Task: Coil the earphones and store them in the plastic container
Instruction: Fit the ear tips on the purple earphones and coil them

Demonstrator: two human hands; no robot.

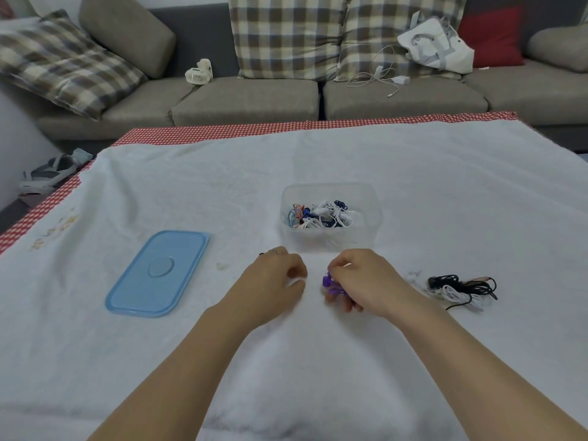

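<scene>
Purple earphones (331, 286) were bunched in the right hand (359, 281), whose fingers were curled round the coil, near the table's near edge and just in front of the plastic container (331, 218). The bundle appeared gathered tight, presumably to keep the cord from springing loose before stowing. The left hand (276, 278) lay just beside it, fingers curled inward; whether it pinched a trailing end of cord could not be determined.

The container stood open toward the middle of the white cloth (318, 154), already holding several coiled sets in white, blue and red. Its blue lid (159, 272) lay flat toward the left edge, well apart, evidently set aside to leave the opening free.

Uncoiled black and white earphones (461, 289) lay in a loose tangle toward the right edge, near the right hand, judged to be awaiting the same treatment. Work was judged well advanced, with this set ready to go in.
</scene>
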